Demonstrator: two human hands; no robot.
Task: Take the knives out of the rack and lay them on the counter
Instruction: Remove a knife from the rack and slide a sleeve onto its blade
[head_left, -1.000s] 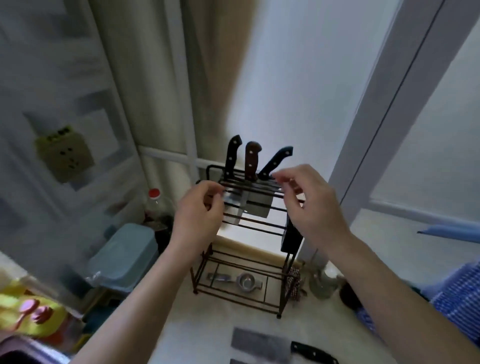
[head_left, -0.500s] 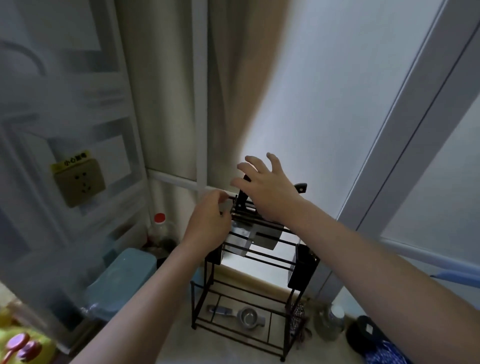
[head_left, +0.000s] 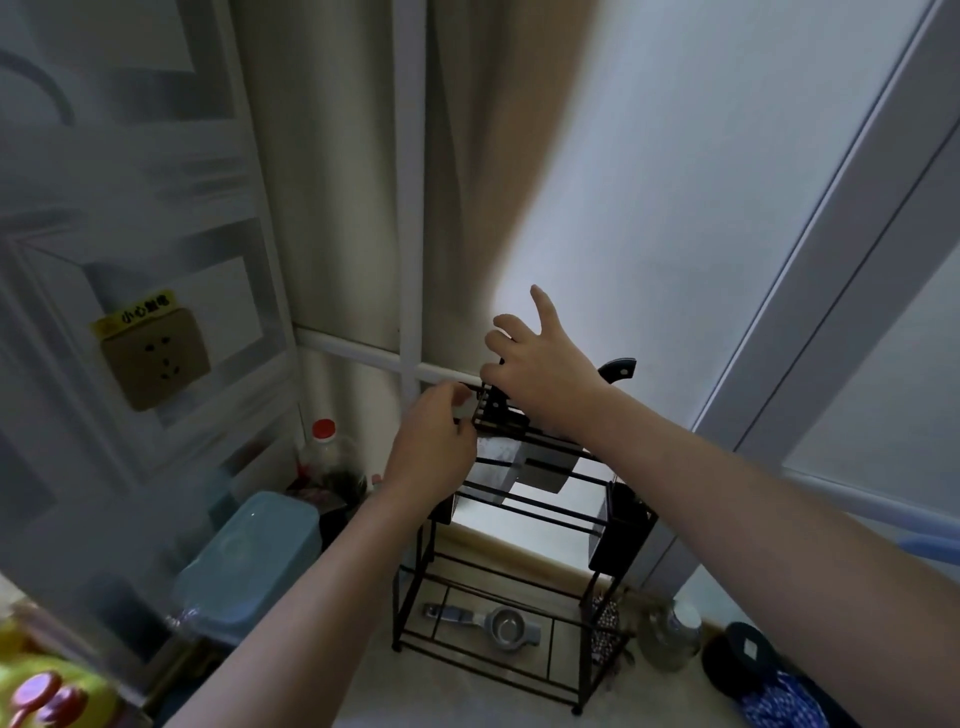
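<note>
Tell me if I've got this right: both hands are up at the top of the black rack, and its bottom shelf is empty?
Not quite. In the head view both hands, left and right, are at the top of the rack, but a metal squeezer lies on its bottom shelf.

A tan wall socket (head_left: 156, 358) under a yellow label is seen at left; 1 red-capped bottle (head_left: 326, 451) stands behind a blue lidded container (head_left: 249, 561). A metal strainer (head_left: 493, 626) lies low.
</note>
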